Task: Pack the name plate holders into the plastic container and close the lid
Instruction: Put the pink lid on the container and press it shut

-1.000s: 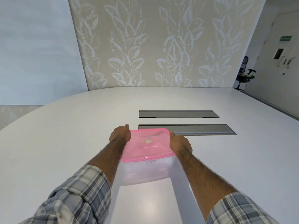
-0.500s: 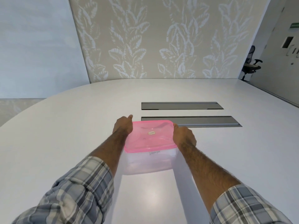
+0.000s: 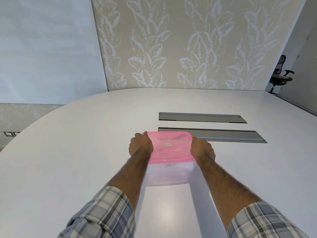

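Observation:
A clear plastic container (image 3: 169, 174) stands on the white table (image 3: 68, 152) in front of me, with a pink lid (image 3: 171, 146) lying flat on top. A small round sticker sits on the lid's middle and handwriting shows on the front wall. My left hand (image 3: 140, 145) grips the lid's left edge, fingers curled over it. My right hand (image 3: 203, 149) grips the right edge the same way. No name plate holders can be made out through the cloudy walls.
Two long grey cable hatches (image 3: 202, 117) (image 3: 240, 135) are set into the table just beyond the container. A leaf-patterned wall rises behind the table. A black office chair (image 3: 279, 76) stands at the far right.
Both hands stay on the lid's sides; the left index finger, stretched out before, now curls onto the lid's corner. The head camera has shifted slightly.

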`<control>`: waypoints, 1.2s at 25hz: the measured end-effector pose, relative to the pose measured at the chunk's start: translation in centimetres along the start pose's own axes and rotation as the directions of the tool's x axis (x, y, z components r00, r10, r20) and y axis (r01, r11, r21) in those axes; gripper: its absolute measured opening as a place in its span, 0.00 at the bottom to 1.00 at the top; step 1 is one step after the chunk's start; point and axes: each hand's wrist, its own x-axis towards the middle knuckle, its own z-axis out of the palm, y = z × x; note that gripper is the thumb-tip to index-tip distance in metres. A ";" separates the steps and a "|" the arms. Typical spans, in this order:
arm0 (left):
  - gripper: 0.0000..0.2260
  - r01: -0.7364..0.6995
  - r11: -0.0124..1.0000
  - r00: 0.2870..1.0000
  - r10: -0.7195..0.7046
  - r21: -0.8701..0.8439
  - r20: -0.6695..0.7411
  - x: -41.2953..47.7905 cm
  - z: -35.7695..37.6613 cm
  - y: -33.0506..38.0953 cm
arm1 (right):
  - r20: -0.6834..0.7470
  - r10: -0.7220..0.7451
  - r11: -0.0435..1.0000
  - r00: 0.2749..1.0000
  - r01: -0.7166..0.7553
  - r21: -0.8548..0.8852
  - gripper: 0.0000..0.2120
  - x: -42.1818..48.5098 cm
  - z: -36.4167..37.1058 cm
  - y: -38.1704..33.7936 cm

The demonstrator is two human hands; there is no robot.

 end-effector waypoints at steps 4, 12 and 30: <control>0.21 -0.053 0.996 0.999 0.053 0.068 0.013 0.0 -0.3 0.0 | 0.021 0.005 1.000 1.000 -0.005 -0.026 0.31 0.0 -0.1 -0.2; 0.19 -0.069 0.991 0.996 0.063 0.112 0.060 3.0 -1.0 1.9 | 0.155 -0.077 0.994 0.985 0.089 -0.066 0.21 3.1 -1.2 -3.0; 0.29 -0.078 0.980 0.981 0.042 0.182 0.192 7.1 -0.8 2.2 | 0.117 -0.286 0.953 0.951 0.295 -0.063 0.24 4.9 2.0 -4.1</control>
